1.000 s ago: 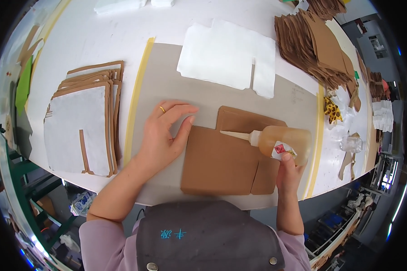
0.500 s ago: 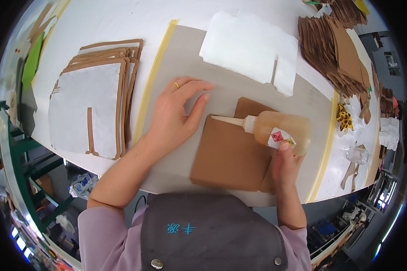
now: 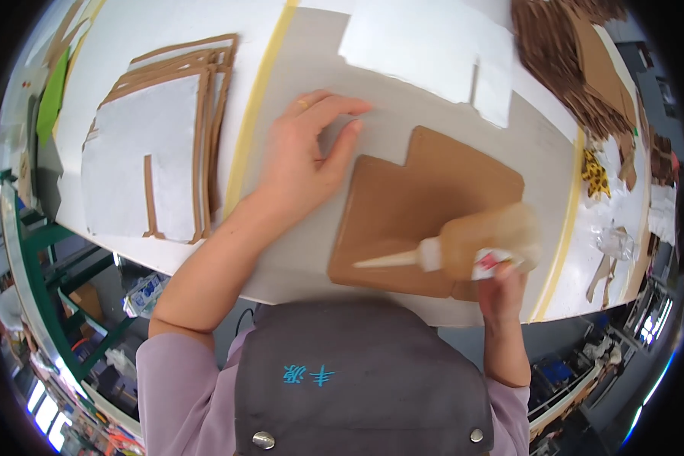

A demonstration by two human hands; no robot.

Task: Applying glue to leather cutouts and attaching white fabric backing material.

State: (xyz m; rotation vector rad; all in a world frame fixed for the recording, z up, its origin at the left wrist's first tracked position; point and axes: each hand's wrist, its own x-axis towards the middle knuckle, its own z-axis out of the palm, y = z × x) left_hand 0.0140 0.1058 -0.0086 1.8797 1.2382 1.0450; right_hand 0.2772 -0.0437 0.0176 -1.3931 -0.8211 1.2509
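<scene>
My right hand (image 3: 504,299) grips a squeeze bottle (image 3: 471,237) of amber liquid, tilted on its side and blurred by motion. Its long pale nozzle points left, over the lower left part of a flat brown leather-like panel (image 3: 391,201). A notch cuts into the panel's far left edge, and a slit shows at its near edge beside my right hand. Whether the nozzle tip touches the panel I cannot tell. My left hand (image 3: 311,152) is over the grey mat left of the panel, thumb and fingers apart, with nothing in it.
Beyond the panel lies a white sheet (image 3: 425,49) with a slot. A stack of white-faced, brown-edged panels (image 3: 121,140) sits at left. Several brown pieces (image 3: 562,68) are piled at far right. Yellow tape (image 3: 261,91) borders the grey mat (image 3: 304,251). A spotted scrap (image 3: 594,175) lies at right.
My right hand has brought the bottle toward me, its nozzle going from the panel's far left corner to its near left part. My left hand keeps its pose. The whole view has shifted slightly.
</scene>
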